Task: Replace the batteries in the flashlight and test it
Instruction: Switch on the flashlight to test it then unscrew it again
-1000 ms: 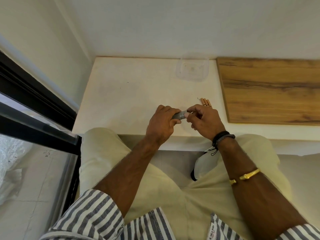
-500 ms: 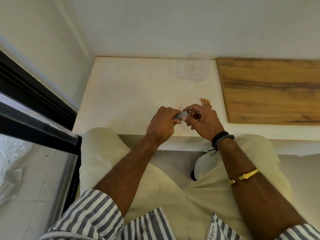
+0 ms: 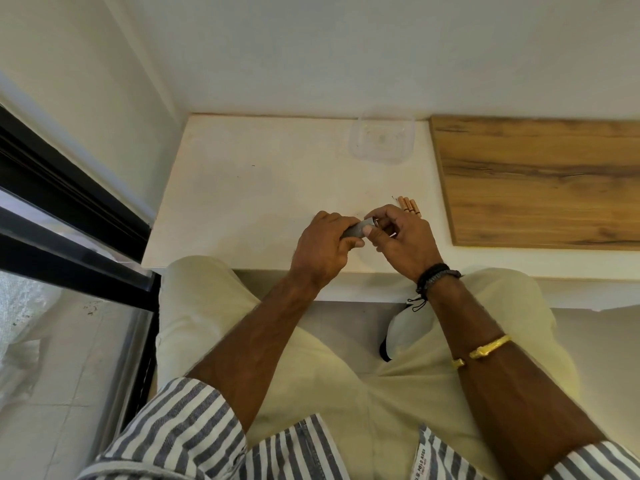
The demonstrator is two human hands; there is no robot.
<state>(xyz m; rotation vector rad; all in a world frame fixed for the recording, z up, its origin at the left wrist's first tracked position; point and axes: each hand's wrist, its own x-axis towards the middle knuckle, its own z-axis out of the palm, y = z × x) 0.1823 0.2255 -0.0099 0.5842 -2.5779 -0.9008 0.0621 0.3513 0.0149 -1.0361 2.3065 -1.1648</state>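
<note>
A small grey flashlight (image 3: 360, 228) is gripped in my left hand (image 3: 327, 244) above the front of the white table (image 3: 249, 202), its open end pointing right. My right hand (image 3: 403, 239) is at that end, fingers pinched around a small metallic part (image 3: 393, 234) that my fingers mostly hide. Three orange batteries (image 3: 409, 206) lie side by side on the table just behind my right hand.
A clear plastic container (image 3: 381, 142) stands at the back of the table. A wooden board (image 3: 540, 181) covers the table's right part. A dark window frame (image 3: 69, 216) runs along the left. My knees are under the table's front edge.
My right hand has drawn slightly away from the flashlight's end, and a small metallic part now shows in its fingers. My left hand has kept the flashlight in place.
</note>
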